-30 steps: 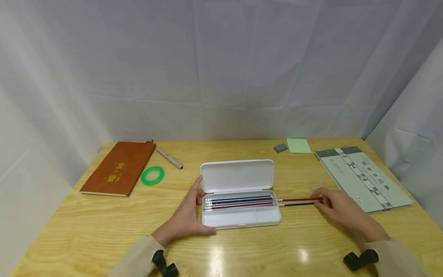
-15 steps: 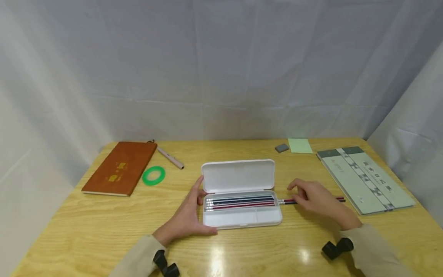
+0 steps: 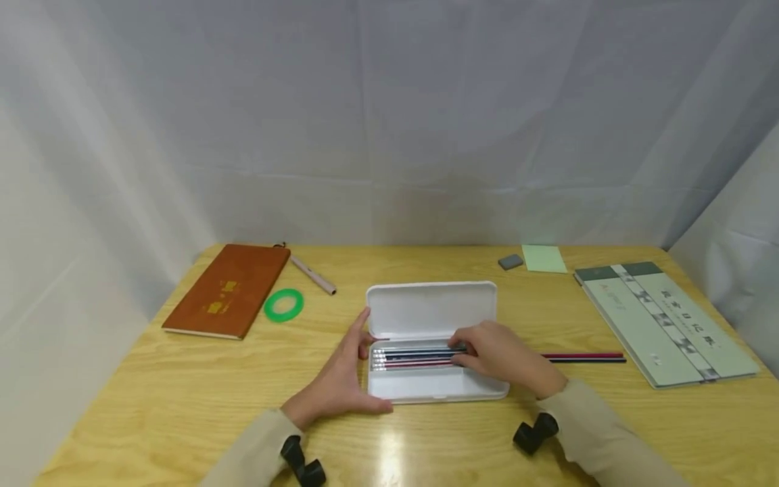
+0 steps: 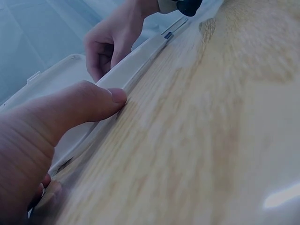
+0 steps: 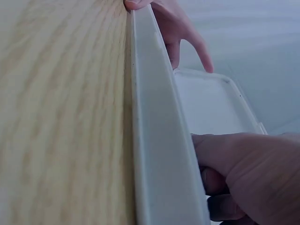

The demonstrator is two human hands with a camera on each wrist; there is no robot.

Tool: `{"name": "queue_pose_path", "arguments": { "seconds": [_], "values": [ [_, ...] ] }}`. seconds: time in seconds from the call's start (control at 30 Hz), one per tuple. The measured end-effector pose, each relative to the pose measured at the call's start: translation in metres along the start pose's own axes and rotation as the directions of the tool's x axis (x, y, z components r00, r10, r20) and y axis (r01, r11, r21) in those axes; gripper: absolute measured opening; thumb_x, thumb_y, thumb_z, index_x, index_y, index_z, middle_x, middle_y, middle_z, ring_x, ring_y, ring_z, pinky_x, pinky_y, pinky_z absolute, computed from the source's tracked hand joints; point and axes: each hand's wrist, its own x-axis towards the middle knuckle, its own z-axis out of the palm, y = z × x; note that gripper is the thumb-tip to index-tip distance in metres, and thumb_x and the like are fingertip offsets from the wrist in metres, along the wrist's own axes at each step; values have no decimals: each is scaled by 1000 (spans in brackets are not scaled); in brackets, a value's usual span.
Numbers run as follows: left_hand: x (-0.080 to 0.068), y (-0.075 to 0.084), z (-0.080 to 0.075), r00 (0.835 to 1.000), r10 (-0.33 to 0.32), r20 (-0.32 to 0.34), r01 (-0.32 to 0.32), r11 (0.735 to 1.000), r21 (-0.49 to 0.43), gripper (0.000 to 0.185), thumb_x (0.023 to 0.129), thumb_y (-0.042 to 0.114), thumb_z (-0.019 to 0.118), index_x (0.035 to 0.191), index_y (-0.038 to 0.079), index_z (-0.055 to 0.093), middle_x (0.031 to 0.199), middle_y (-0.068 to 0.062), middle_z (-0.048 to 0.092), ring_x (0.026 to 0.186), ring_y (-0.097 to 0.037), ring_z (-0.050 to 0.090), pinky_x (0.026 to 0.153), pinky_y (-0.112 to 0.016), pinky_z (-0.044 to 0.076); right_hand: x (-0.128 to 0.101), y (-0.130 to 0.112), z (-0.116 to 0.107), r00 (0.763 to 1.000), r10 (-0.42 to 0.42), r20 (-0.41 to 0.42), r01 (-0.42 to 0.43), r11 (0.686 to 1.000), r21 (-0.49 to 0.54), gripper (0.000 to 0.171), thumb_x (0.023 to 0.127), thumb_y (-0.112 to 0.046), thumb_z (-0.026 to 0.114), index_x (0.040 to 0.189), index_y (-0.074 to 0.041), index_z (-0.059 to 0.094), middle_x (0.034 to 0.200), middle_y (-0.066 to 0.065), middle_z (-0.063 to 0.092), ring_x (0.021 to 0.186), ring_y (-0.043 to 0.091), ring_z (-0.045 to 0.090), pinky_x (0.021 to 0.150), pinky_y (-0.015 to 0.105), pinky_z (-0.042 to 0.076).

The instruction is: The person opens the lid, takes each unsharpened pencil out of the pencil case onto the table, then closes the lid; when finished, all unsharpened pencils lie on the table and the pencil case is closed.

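Pale creased cloth (image 3: pixel 426 122) hangs behind and beside a wood-grained table (image 3: pixel 182 406) — bright glare (image 3: pixel 390 460) on its surface.

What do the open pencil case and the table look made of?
The pencil case: probably hard plastic, smooth and white, with rounded, moulded-looking edges.
The table: wood or wood-look laminate, by its grain; the bright reflection suggests a glossy finish.

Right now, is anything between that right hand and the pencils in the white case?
Nothing visible: the right hand is over the white case, its fingers at the pencils. The lid stands open behind them, and the left hand is at the case's left end.
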Motion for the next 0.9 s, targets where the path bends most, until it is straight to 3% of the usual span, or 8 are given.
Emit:
{"name": "queue_pose_path", "arguments": {
  "seconds": [0.3,0.47,0.67,0.9],
  "values": [
    [1,1,0,1000,-12,6,12,1000,16,147,45,37,95,155,23,-2,114,1,50,95,-12,41,85,-28,41,3,-4,1,999,-46,-1,45,997,-60,8,88,-16,69,88,-9,72,73,-3,67,60,0,50,57,20,43],
    [1,0,0,1000,-3,-9,4,1000,21,147,44,36,95,155,22,0,115,0,51,94,-12,42,84,-28,42,-4,-5,7,994,-45,-96,38,997,-72,6,89,-15,68,88,-11,72,75,-4,68,60,-1,47,57,20,42],
    [1,0,2,1000,2,9,-2,1000,-11,148,44,37,95,155,23,-1,115,1,51,94,-12,41,84,-27,41,-25,-4,1,983,25,-183,-22,1000,21,4,87,-14,69,90,-13,71,64,-12,54,56,-3,38,53,18,37],
    [0,4,-1,999,-33,24,33,999,-1,149,45,37,95,155,22,-3,118,-1,51,95,-12,41,84,-28,42,-78,19,-12,957,187,-224,-164,979,117,4,86,-13,71,90,-15,70,60,-16,44,53,-5,35,49,19,34]
  ]
}}
